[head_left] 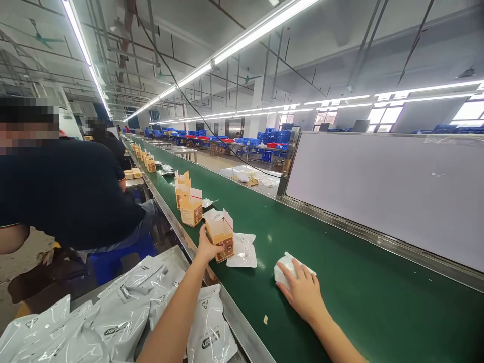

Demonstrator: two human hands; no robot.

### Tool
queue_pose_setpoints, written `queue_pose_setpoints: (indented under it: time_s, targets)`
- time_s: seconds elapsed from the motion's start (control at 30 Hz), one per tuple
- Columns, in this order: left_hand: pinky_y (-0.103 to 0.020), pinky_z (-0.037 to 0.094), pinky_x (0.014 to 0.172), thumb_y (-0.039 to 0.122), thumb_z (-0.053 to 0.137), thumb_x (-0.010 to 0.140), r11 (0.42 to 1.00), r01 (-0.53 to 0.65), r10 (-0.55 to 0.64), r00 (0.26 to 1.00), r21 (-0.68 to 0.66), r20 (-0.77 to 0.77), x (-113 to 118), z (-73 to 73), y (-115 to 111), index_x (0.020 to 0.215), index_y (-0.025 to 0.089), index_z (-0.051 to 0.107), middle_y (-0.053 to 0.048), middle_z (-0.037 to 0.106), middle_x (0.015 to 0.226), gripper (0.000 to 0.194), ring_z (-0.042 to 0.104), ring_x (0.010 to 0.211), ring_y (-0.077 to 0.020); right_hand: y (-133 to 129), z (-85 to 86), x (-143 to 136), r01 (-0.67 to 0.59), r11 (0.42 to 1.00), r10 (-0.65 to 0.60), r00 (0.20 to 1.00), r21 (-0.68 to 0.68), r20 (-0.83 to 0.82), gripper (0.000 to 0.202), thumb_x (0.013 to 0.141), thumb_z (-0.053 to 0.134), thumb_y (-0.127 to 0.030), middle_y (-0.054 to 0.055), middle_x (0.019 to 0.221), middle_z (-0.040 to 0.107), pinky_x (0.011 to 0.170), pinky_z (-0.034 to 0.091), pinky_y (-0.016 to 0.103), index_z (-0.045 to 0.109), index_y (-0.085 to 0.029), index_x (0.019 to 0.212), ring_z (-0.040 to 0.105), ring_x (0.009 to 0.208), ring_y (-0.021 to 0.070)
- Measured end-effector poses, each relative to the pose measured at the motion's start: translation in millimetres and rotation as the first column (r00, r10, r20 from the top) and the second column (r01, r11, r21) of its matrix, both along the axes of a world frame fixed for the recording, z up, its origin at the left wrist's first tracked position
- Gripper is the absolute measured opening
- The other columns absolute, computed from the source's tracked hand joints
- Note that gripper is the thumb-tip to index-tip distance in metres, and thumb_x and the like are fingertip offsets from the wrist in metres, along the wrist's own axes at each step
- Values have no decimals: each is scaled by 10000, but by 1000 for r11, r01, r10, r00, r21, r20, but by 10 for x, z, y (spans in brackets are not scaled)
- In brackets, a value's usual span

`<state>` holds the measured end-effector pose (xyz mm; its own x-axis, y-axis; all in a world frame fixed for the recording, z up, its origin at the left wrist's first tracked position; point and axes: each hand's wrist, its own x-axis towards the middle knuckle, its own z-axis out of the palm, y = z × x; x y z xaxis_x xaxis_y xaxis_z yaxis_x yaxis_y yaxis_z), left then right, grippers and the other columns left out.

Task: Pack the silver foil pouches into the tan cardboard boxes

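Note:
My left hand (pixel 207 248) grips an orange-and-white carton (pixel 221 233) by its near side, thumb across the front; the carton stands upright with its top flaps raised. Beside it a silvery-white pouch (pixel 244 251) lies flat on the green conveyor belt (pixel 264 217). Farther right, my right hand (pixel 302 287) is closed over another white pouch (pixel 289 259), which is partly hidden under the fingers. Two more open-topped cartons, a nearer carton (pixel 191 207) and a farther carton (pixel 182 189), stand just beyond the held one.
Many silvery pouches (pixel 124 307) are heaped on a metal surface left of the belt's metal edge (pixel 242 317). A seated person (pixel 71 191) works at the left. A white panel (pixel 385 191) borders the right side. More cartons (pixel 150 164) line the belt farther off.

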<state>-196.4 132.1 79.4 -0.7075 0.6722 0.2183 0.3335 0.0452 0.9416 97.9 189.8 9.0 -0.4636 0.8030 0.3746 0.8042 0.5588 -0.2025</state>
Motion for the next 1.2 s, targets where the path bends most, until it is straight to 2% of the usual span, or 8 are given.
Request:
queue_pose_setpoints:
  time_s: [0.1,0.23,0.43,0.5,0.7,0.9,1.1,1.2]
  targets:
    - [-392,510,886,41,674,525,996,90,-90,996,22,-27,189,-8,-33,1163,156,406,-76,611,1039,701,632,968,-230,135,22,157,4,1000,-6,993,-12,-118,414,810,365,-233,143,1183,589,837,483,471,610,-196,1142,619,943,286]
    - [-390,402,1034,77,657,548,984,154,-141,980,87,-142,677,37,-284,1204,222,407,-63,538,1212,717,519,1167,-232,-53,478,490,63,997,-77,931,-49,-357,324,875,394,-356,109,1113,597,639,531,326,561,-201,1106,634,799,210]
    - [-454,453,965,199,679,620,983,175,-161,970,62,-182,1391,-75,-780,1218,238,411,-82,536,1199,656,517,1146,-279,-911,1408,454,-324,943,164,269,71,-949,153,846,633,-332,35,1037,637,610,528,244,586,-295,987,636,909,202]
    - [-468,478,932,300,706,660,985,166,-156,973,44,-167,1508,-175,-873,1221,235,404,-96,537,1200,640,530,1131,-288,-1066,1508,374,-403,905,289,340,139,-895,139,861,602,-246,25,987,649,641,536,247,602,-303,987,642,883,188]
    - [-497,493,928,160,653,664,971,156,-66,904,183,-423,1663,-451,-929,1248,217,405,-114,519,1203,637,525,1141,-289,-1128,1319,263,-311,924,369,881,224,-296,327,793,410,-33,45,891,606,596,485,247,640,-234,912,586,729,154]
    - [-449,511,935,64,512,698,928,253,-71,842,275,-535,1739,-481,-947,1269,191,394,-123,501,1204,597,521,1149,-242,-1162,1275,103,-388,886,371,922,-255,-113,312,787,453,-51,73,960,638,758,483,335,541,-173,1061,583,845,206]
    - [-452,525,922,143,614,665,939,287,-175,873,189,-456,1761,-438,-989,1293,198,354,-124,522,1199,682,546,1124,-258,-1163,1513,185,-566,599,532,810,-567,-247,260,820,590,-305,17,1010,622,757,491,277,565,-215,1063,581,879,185]
    - [-466,497,970,94,605,610,937,325,-231,855,132,-464,1793,-480,-1016,1338,202,322,-132,513,1253,788,521,1175,-280,-1197,1405,214,-459,795,455,883,-396,-110,267,774,633,-269,45,1023,613,730,502,294,596,-210,1032,587,872,206]
